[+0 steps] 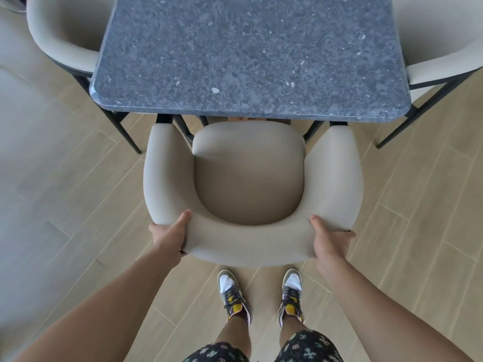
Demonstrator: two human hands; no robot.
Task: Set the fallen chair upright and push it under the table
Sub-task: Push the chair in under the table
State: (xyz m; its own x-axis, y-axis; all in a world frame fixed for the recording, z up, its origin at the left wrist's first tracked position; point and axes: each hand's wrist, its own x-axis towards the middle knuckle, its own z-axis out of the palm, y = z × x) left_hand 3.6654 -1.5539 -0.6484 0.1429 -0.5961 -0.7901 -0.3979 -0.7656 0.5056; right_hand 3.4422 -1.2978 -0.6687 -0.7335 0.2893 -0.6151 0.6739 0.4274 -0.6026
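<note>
The beige armchair [249,176] stands upright, both hands' fingers clasping its curved backrest, its front just meeting the speckled table [251,56]; most still needs pushing under.

Chair [249,178] stands upright on the floor [78,194], directly in front of the person and facing the table [251,56], which lies beyond it. Front edge of the seat sits just under the table's near edge; both arm ends reach that edge. Left hand [170,237] and right hand [330,242] clasp the curved backrest at its left and right rear corners, thumbs on top. Two shoes [235,296] stand behind the chair. A second chair [62,45] flanks the table at left, a third chair [444,66] at right.
</note>
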